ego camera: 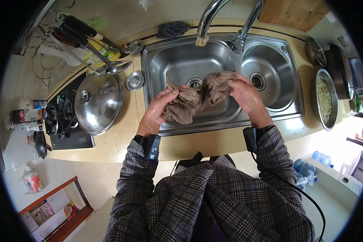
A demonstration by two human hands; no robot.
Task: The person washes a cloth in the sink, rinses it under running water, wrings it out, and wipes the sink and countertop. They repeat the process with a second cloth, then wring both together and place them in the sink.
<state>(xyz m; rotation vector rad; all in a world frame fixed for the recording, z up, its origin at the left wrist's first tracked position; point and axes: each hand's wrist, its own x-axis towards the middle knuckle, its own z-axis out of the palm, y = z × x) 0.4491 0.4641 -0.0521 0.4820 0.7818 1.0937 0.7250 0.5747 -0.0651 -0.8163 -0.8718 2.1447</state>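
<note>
A brown cloth hangs in loose folds over the larger, rectangular basin of a stainless steel sink. My left hand pinches its left part between thumb and fingers. At the other end, my right hand grips a bunched upper corner. The cloth sags between both hands and partly covers the drain strainer below. Above the basin's far side, the chrome faucet ends in a piece of cloth tied around its spout.
The round basin lies to the right. Beyond it stands a metal bowl of pale cut strips. To the left are a large domed lid, a sink stopper and hanging utensils. A dark scouring pad rests behind the sink.
</note>
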